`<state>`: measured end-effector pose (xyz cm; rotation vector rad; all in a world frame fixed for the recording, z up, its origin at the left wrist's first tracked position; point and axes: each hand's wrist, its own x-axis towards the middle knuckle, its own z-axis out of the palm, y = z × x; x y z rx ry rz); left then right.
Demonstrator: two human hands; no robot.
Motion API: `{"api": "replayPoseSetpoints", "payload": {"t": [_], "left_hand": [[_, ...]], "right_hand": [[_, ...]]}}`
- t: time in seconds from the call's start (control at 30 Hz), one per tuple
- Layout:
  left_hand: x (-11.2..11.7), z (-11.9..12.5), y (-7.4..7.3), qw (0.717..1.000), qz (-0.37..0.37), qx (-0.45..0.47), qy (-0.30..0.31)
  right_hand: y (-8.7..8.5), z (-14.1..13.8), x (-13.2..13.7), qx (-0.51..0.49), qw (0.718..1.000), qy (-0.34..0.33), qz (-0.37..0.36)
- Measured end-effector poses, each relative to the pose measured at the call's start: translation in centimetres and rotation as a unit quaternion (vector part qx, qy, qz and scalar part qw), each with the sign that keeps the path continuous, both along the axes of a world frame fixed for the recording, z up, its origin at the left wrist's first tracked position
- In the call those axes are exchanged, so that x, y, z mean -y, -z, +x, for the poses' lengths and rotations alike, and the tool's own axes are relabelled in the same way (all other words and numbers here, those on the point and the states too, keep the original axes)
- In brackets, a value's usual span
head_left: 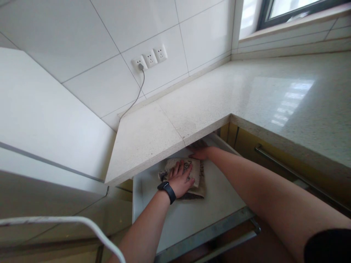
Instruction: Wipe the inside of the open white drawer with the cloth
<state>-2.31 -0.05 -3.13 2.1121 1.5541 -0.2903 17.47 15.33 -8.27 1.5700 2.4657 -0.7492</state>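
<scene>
Inside a pulled-out white drawer (175, 223) lies a folded beige cloth (196, 177) with a dark pattern. My left hand (181, 179), with a dark watch on its wrist, rests on top of the cloth, fingers spread. Reaching in under the counter edge, my right hand (199, 150) is at the far side of the cloth, low over the drawer. Its fingers stretch forward into shadow, and the counter partly hides their tips. Neither hand grips anything that I can see.
A speckled stone countertop (170, 124) overhangs the drawer's back. At left stands a tall white appliance or cabinet (41, 117). A grey plug cord (137, 96) runs from the wall sockets (150, 58). A white curved tube (82, 220) crosses lower left; a handle (285, 168) juts out at right.
</scene>
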Motion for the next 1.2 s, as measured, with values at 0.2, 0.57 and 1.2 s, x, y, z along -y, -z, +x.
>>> {"api": "replayPoseSetpoints", "payload": {"t": [0.2, 0.57, 1.2], "left_hand": [[-0.05, 0.04, -0.04, 1.0, 0.008, -0.005, 0.005], [0.09, -0.03, -0.43, 1.0, -0.006, 0.0, 0.012], [-0.14, -0.23, -0.17, 1.0, -0.002, -0.012, 0.02]], "right_hand": [[0.35, 0.03, -0.1, -0.011, 1.0, -0.004, 0.009], [0.32, -0.3, 0.16, -0.039, 0.999, 0.012, 0.023], [0.84, -0.47, -0.36, -0.009, 1.0, 0.007, 0.009]]}}
